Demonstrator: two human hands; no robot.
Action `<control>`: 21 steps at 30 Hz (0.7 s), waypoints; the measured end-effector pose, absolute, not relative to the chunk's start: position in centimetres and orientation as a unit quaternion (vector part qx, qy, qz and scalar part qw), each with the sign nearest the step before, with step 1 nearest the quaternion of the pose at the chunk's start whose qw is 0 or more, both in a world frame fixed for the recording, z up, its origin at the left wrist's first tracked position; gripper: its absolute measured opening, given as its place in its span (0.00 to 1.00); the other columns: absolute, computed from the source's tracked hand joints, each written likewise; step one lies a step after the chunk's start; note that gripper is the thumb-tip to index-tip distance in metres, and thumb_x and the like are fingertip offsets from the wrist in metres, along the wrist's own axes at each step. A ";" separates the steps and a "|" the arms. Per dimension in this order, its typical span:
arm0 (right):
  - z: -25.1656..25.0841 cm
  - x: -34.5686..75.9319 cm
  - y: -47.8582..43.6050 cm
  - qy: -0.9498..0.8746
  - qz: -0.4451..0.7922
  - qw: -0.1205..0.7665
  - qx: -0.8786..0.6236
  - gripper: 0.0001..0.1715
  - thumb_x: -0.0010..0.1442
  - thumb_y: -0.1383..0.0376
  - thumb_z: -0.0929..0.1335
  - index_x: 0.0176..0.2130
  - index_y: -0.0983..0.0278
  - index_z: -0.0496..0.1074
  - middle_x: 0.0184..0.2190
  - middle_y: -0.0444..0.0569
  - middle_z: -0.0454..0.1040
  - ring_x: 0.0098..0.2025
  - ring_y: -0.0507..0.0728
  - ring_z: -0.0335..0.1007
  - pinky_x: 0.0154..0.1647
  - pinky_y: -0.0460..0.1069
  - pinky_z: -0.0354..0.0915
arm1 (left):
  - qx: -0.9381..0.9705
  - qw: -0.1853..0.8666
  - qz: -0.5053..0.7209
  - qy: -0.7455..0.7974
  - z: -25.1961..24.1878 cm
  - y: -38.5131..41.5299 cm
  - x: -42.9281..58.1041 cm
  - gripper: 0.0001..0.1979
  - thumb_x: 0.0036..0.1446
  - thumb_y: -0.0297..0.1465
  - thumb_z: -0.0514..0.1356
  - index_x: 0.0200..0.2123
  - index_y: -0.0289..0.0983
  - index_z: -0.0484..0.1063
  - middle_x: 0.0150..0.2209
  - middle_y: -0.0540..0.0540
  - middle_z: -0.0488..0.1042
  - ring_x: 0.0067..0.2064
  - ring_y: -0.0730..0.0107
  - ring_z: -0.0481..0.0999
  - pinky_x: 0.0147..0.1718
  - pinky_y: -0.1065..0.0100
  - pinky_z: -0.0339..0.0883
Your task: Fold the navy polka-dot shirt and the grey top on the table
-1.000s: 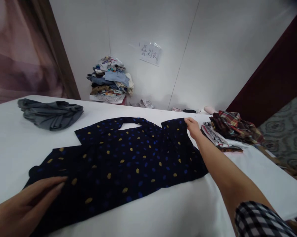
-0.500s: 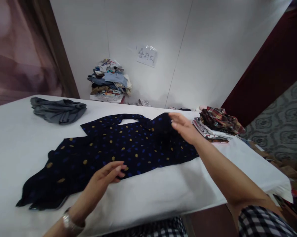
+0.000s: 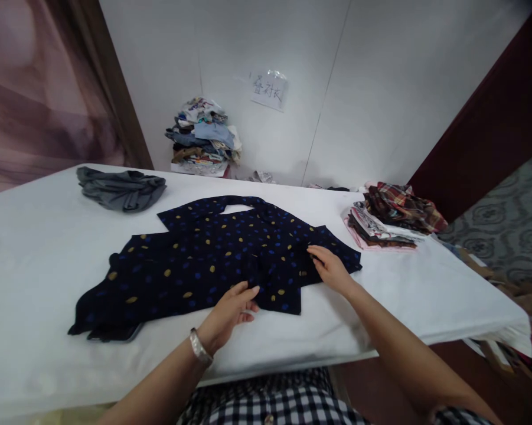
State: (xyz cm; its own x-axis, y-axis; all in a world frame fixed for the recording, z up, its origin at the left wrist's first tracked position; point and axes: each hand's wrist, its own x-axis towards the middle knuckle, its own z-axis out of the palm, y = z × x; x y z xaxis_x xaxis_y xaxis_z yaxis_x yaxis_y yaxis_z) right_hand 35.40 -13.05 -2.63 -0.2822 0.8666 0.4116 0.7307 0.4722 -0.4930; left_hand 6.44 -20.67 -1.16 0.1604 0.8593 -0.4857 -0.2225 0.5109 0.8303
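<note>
1. Closest is the person's black-and-white checked top (image 3: pixel 274 404), just past the bottom of the white table (image 3: pixel 35 271).
2. The left hand (image 3: pixel 230 311) is at the near edge of the dark shirt (image 3: pixel 221 251). Its fingers are loosely bent, with a gap between them and the thumb. A shiny band (image 3: pixel 201 347) goes around that wrist.
3. A dark, flat thing (image 3: pixel 130 334) peeks out from under the shirt's left end. I can't tell what it is.
4. The shirt lies on the middle of the table. It has yellow and blue spots.
5. The right hand (image 3: pixel 332 270) is over the shirt's right part, fingers bent down. I can't tell if they pinch the cloth.
6. Farther right sits a pile of clothes (image 3: pixel 383 230), with red plaid cloth (image 3: pixel 402 203) on top.
7. Far left is a crumpled gray cloth (image 3: pixel 124 190).
8. Behind the table, a tall clothes stack (image 3: pixel 208 139) stands by the wall (image 3: pixel 372 88).
</note>
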 end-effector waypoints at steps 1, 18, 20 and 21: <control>-3.0 35.8 -12.4 -0.797 0.078 0.309 -0.513 0.24 0.59 0.67 0.60 0.54 0.58 0.69 0.56 0.51 0.67 0.60 0.60 0.59 0.61 0.60 0.56 | 0.353 0.665 0.374 0.542 -1.1 -20.6 6.9 0.24 0.44 0.39 0.67 0.43 0.37 0.65 0.30 0.50 0.69 0.27 0.74 0.70 0.22 0.72 0.61; -7.7 38.3 -9.6 -0.759 0.041 0.272 -0.590 0.32 0.59 0.64 0.62 0.62 0.65 0.57 0.64 0.57 0.54 0.67 0.63 0.44 0.63 0.61 0.49 | 0.449 0.539 0.505 0.503 13.8 -8.0 5.0 0.12 0.53 0.31 0.58 0.37 0.28 0.70 0.30 0.49 0.75 0.28 0.73 0.74 0.35 0.65 0.68; -7.7 38.3 -9.7 -0.756 0.044 0.288 -0.587 0.33 0.59 0.65 0.62 0.63 0.63 0.55 0.64 0.56 0.54 0.67 0.62 0.44 0.63 0.62 0.50 | 0.464 0.518 0.502 0.514 16.4 -5.8 5.2 0.08 0.54 0.29 0.56 0.34 0.29 0.69 0.26 0.50 0.73 0.26 0.73 0.74 0.33 0.64 0.69; -7.7 38.3 -9.7 -0.754 0.044 0.297 -0.584 0.34 0.58 0.65 0.62 0.63 0.62 0.55 0.64 0.55 0.54 0.66 0.62 0.44 0.63 0.62 0.50 | 0.479 0.483 0.508 0.528 17.3 -4.9 5.3 0.05 0.53 0.28 0.56 0.32 0.31 0.69 0.24 0.51 0.72 0.25 0.73 0.73 0.32 0.64 0.69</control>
State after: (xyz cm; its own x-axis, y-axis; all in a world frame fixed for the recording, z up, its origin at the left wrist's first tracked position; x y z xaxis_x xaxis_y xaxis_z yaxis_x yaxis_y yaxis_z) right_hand 38.30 -9.66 -7.70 -0.1408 0.9076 0.3956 0.8548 0.3130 -0.4139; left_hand 5.34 -4.85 17.33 -0.0741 0.9970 -0.0230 0.0159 0.0242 0.9996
